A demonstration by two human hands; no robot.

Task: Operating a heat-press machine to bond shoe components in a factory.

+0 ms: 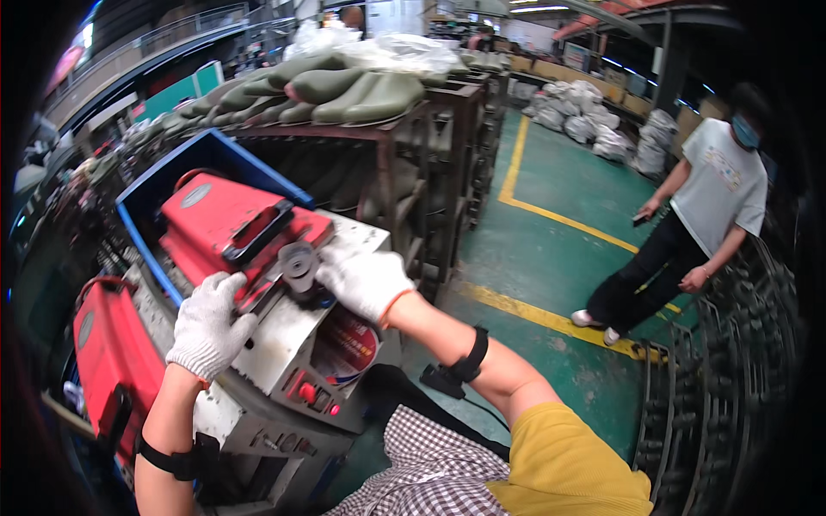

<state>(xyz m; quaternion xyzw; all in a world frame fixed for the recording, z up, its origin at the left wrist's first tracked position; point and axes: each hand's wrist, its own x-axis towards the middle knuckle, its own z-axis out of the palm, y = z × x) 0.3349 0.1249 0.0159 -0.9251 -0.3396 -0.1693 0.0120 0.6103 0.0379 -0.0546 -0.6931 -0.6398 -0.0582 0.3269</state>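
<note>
A red machine cover [225, 213] with a black handle [258, 232] sits on a white machine body [280, 344]. At its front end is a grey round part [298, 262] with a raised centre. My right hand [370, 284], in a white knit glove, closes on the right side of that part; its fingertips are partly hidden. My left hand [211, 327], gloved the same way, is by the cover's front left corner. Its thumb stands apart from the bent fingers, and nothing shows in the palm. A red button [307, 392] is low on the machine's front.
A blue bin [215, 150] stands behind the cover. Green boots [366, 96] lie on a metal rack [404, 138] beyond. A second red machine [116, 353] is at left. On the right, a masked person [714, 181] stands near dark racks [723, 387].
</note>
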